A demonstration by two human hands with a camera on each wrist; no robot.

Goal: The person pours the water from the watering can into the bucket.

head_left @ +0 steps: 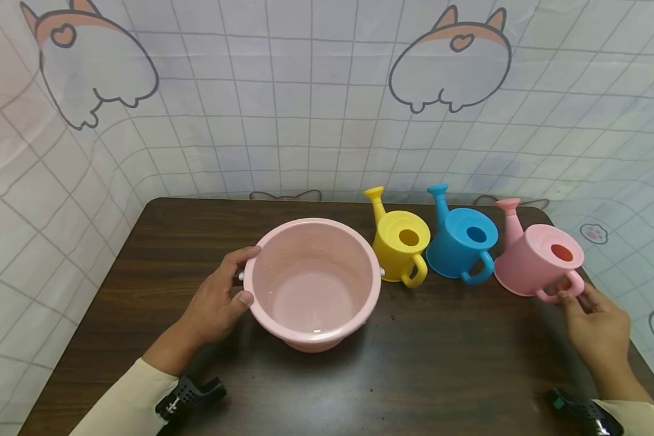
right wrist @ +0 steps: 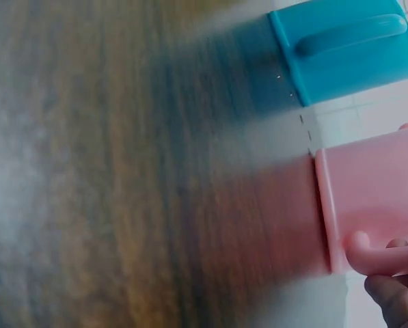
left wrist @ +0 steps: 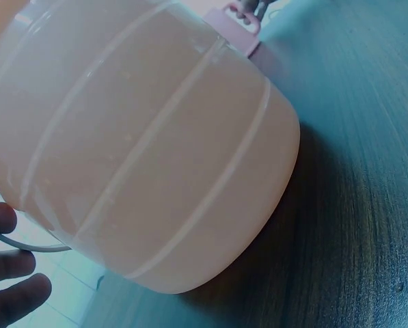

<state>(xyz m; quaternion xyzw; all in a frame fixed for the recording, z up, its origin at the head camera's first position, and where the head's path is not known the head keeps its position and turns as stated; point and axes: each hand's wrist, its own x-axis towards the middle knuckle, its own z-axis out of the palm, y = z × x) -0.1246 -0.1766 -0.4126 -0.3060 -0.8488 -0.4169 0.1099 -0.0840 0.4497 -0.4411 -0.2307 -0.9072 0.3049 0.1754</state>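
Note:
A pale pink bucket (head_left: 313,336), with white knobs at its sides, stands on the table. My left hand (head_left: 218,300) holds its left rim, thumb in front and fingers farther back. In the left wrist view the ribbed bucket wall (left wrist: 149,157) fills much of the picture, near a thin wire handle (left wrist: 33,244). At the far right my right hand (head_left: 599,327) grips the handle of a pink watering can (head_left: 528,263). The right wrist view shows fingers (right wrist: 395,297) at that handle, some partly hidden behind it. The can's base appears to rest on the table.
A yellow watering can (head_left: 389,251) and a blue watering can (head_left: 452,248) stand between the bucket and the pink can, spouts pointing back. The dark wooden table (head_left: 414,375) meets a white gridded cloth (head_left: 283,121) with cartoon prints behind and beside it.

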